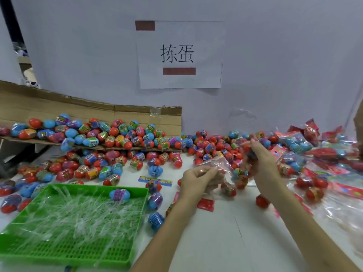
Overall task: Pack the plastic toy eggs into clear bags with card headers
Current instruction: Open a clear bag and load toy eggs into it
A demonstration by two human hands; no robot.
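White table [225, 232]; toy eggs [155, 170]; green tray [137, 193]

Bright, soft, even light; shadows on your white table [225, 242] are faint. Wide-angle bend bows the cardboard [88, 112] and stretches the corners. Your right hand [259, 160] smears with motion blur. Glare flecks the clear bag [220, 162]. Right-edge packs [298, 144] look soft.

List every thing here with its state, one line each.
left hand: pinches the bag's mouth
right hand: grips a blurred egg at the bag
bag: held, seemingly a few eggs inside
loose eggs: heaped on table and box
box: opened out, flap upright
tray: holds clear strips and one blue egg
filled bags: piled at right
sign: taped to wall
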